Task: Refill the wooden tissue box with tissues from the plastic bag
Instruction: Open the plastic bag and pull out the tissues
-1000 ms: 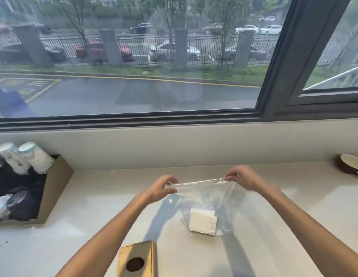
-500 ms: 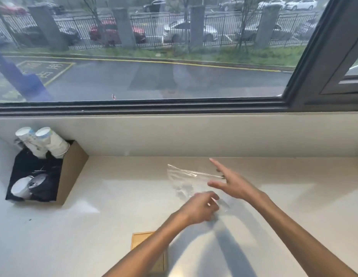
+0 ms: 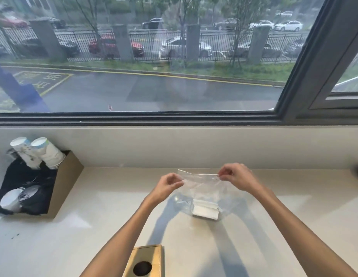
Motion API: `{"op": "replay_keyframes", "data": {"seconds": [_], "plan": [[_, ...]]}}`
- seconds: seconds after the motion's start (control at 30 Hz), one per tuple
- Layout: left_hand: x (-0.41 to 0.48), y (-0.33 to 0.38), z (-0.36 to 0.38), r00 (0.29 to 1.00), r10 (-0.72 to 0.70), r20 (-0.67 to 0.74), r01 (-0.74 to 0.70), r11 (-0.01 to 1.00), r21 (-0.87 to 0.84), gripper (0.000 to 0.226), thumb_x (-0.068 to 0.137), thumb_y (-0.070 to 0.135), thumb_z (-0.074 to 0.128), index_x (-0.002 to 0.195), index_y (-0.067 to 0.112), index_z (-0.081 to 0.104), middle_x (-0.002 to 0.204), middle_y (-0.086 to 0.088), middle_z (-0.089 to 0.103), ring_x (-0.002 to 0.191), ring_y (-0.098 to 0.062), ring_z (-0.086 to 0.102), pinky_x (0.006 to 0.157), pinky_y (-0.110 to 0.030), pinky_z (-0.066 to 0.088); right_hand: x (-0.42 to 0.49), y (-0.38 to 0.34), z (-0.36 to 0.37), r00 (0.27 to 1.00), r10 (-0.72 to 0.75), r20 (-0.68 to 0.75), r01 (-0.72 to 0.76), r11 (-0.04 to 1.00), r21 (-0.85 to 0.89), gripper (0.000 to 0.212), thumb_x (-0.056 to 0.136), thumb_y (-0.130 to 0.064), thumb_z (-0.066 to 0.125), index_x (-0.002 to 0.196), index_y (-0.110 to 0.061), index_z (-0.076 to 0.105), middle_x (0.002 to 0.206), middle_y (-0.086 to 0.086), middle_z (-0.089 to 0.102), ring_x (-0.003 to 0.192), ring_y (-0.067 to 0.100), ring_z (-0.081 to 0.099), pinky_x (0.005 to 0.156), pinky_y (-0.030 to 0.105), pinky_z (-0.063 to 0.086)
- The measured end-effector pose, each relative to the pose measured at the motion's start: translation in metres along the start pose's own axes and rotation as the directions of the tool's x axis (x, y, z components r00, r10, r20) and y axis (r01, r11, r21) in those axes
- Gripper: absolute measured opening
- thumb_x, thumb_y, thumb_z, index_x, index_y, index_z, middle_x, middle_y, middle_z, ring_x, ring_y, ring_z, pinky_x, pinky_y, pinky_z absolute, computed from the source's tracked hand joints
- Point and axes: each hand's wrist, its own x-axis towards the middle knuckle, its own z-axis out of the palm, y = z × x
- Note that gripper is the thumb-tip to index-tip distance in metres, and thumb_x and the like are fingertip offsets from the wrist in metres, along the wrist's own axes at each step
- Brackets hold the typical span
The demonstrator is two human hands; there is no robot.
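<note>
**Opening the bag at the window counter**

Pinching the plastic bag by its top edge, the left hand and right hand hold it upright, apparently to part its mouth; tissues sit inside, the wooden tissue box waits nearer on the counter.

An office break nook: pale counter under a street-facing window, cardboard box of paper cups.

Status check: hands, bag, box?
Left hand and right hand both pinching top edge of plastic bag. Tissues inside bag, at bottom. Wooden box near front, untouched. Nothing in the way.
</note>
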Motion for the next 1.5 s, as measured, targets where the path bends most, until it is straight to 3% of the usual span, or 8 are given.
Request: {"op": "replay_keyframes", "data": {"seconds": [0.2, 0.43, 0.53, 0.73, 0.87, 1.03, 1.17, 1.5], "plan": [[0.012, 0.024, 0.038, 0.992, 0.088, 0.089, -0.089, 0.996, 0.0, 0.01, 0.098, 0.001, 0.051, 0.103, 0.004, 0.059, 0.08, -0.008, 0.052, 0.066, -0.017, 0.051, 0.067, -0.026, 0.047, -0.016, -0.017, 0.003, 0.826, -0.201, -0.527, 0.165, 0.98, -0.114, 0.012, 0.092, -0.024, 0.065, 0.103, -0.021, 0.07, 0.101, -0.005, 0.067, 0.092, 0.019, 0.062, 0.081, 0.035, 0.05], [-0.001, 0.059, 0.045, 0.965, 0.191, 0.181, -0.196, 0.981, 0.01, 0.011, 0.099, 0.009, 0.052, 0.091, 0.016, 0.057, 0.073, -0.001, 0.048, 0.066, -0.02, 0.045, 0.059, -0.03, 0.04, -0.027, -0.045, 0.031, 0.863, -0.362, -0.351, 0.329, 0.932, -0.151, 0.022, 0.09, -0.044, 0.063, 0.108, -0.033, 0.067, 0.107, -0.015, 0.067, 0.102, 0.011, 0.063, 0.074, 0.032, 0.053], [-0.008, 0.08, 0.035, 0.961, 0.223, 0.161, -0.244, 0.961, 0.128, 0.025, 0.098, 0.01, 0.053, 0.082, 0.03, 0.056, 0.072, 0.001, 0.051, 0.064, -0.018, 0.045, 0.06, -0.029, 0.04, -0.025, -0.054, 0.024, 0.814, -0.411, -0.409, 0.349, 0.911, -0.22, 0.021, 0.089, -0.044, 0.064, 0.102, -0.029, 0.069, 0.101, -0.014, 0.071, 0.095, 0.012, 0.066, 0.069, 0.032, 0.053], [-0.021, 0.108, 0.021, 0.951, 0.299, 0.083, -0.31, 0.912, 0.269, 0.011, 0.095, 0.007, 0.056, 0.089, 0.013, 0.062, 0.076, -0.001, 0.057, 0.067, -0.016, 0.05, 0.067, -0.039, 0.045, -0.033, -0.075, 0.01, 0.681, -0.506, -0.529, 0.407, 0.862, -0.301, 0.014, 0.092, -0.035, 0.063, 0.094, -0.025, 0.073, 0.086, -0.009, 0.075, 0.078, 0.014, 0.071, 0.056, 0.035, 0.056], [-0.031, 0.122, 0.017, 0.942, 0.333, 0.037, -0.331, 0.909, 0.252, 0.01, 0.095, 0.005, 0.057, 0.097, 0.003, 0.067, 0.081, 0.007, 0.065, 0.065, 0.004, 0.056, 0.067, -0.017, 0.043, -0.026, -0.081, -0.029, 0.682, -0.335, -0.65, 0.3, 0.939, -0.17, 0.015, 0.091, -0.034, 0.063, 0.088, -0.024, 0.074, 0.083, -0.006, 0.075, 0.078, 0.019, 0.071, 0.062, 0.035, 0.055], [-0.037, 0.143, 0.02, 0.927, 0.374, -0.014, -0.364, 0.911, 0.192, 0.013, 0.095, 0.007, 0.056, 0.093, 0.01, 0.069, 0.087, -0.004, 0.069, 0.068, -0.005, 0.054, 0.069, -0.026, 0.044, -0.024, -0.079, -0.064, 0.704, -0.272, -0.656, 0.367, 0.93, 0.008, 0.019, 0.093, -0.039, 0.059, 0.105, -0.03, 0.071, 0.093, -0.013, 0.073, 0.082, 0.007, 0.067, 0.069, 0.037, 0.056], [-0.04, 0.156, 0.021, 0.913, 0.405, -0.038, -0.395, 0.905, 0.159, 0.015, 0.097, 0.012, 0.055, 0.091, 0.015, 0.069, 0.088, -0.006, 0.07, 0.07, -0.009, 0.053, 0.068, -0.029, 0.044, -0.038, -0.075, -0.055, 0.707, -0.272, -0.653, 0.441, 0.891, 0.107, 0.045, 0.086, -0.055, 0.063, 0.125, -0.033, 0.057, 0.104, -0.018, 0.064, 0.086, 0.004, 0.061, 0.067, 0.027, 0.053], [-0.055, 0.168, 0.017, 0.907, 0.42, -0.044, -0.401, 0.889, 0.219, 0.017, 0.097, 0.01, 0.054, 0.089, 0.017, 0.068, 0.079, -0.001, 0.063, 0.069, -0.01, 0.049, 0.065, -0.028, 0.041, -0.038, -0.073, -0.068, 0.612, -0.179, -0.771, 0.329, 0.943, 0.042, 0.001, 0.089, -0.033, 0.065, 0.09, -0.033, 0.064, 0.088, -0.015, 0.064, 0.083, 0.007, 0.059, 0.066, 0.036, 0.054]]}}
